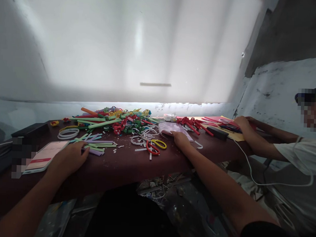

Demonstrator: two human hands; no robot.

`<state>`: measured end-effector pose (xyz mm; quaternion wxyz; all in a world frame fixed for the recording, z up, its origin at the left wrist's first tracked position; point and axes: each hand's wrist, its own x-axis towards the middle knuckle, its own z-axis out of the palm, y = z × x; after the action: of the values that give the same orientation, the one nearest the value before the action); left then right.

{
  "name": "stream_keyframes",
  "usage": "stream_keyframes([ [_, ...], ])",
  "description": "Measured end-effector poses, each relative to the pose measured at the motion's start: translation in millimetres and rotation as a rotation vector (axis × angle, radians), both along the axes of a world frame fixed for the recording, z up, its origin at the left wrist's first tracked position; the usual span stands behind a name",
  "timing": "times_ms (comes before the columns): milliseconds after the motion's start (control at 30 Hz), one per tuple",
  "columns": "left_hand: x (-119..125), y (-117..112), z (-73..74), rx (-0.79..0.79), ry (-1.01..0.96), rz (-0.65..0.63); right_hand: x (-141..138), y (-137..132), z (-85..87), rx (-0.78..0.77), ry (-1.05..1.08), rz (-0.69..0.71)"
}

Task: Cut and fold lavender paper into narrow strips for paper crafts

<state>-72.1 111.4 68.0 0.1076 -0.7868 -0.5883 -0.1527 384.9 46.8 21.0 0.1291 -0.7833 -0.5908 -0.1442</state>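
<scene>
My left hand (68, 158) rests on the table with its fingers a little apart. Beside its fingertips lie rolled green and purple paper sticks (101, 145); I see nothing held. A phone (46, 157) with a lit pink screen is just left of this hand. My right hand (182, 142) has its fingers closed at the near edge of a pale purple, shiny sheet (174, 127); its fingertips are partly hidden. Between the hands are scissors (154, 147) with a red and a yellow handle loop, lying among white paper strips (147, 133).
A heap of coloured paper pieces (129, 121) lies at the back. White rings (68, 133) and a black box (30, 129) are at left. Red folded paper (190, 123) and a black case (217, 132) sit right, near another person's hands (242, 123). A white cable (249, 166) hangs over the edge.
</scene>
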Motion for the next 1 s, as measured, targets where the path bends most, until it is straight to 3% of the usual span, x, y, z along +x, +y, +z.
stream_keyframes([
  [233, 1, -4, 1.3, 0.003, -0.011, 0.001, 2, 1, -0.2, 0.032, 0.032, 0.005],
  [433, -1, -13, 4.6, 0.000, -0.029, -0.073, -4, -3, 5.1, 0.023, 0.047, 0.020],
  [633, -5, -1, -4.0, 0.041, -0.093, -0.070, -19, -15, 17.2, 0.040, 0.010, 0.036],
  [733, -6, -1, -8.8, 0.101, -0.124, -0.136, -28, -31, 40.6, 0.101, -0.026, 0.027],
  [867, 16, -28, -7.8, 0.163, -0.168, -0.339, -49, -74, 93.4, 0.253, -0.107, 0.040],
  [967, 55, -56, 11.2, 0.242, -0.278, -0.480, -77, -115, 135.5, 0.399, -0.204, 0.125],
  [1000, 68, -63, 21.2, 0.273, -0.317, -0.512, -89, -128, 147.7, 0.498, -0.311, 0.287],
])
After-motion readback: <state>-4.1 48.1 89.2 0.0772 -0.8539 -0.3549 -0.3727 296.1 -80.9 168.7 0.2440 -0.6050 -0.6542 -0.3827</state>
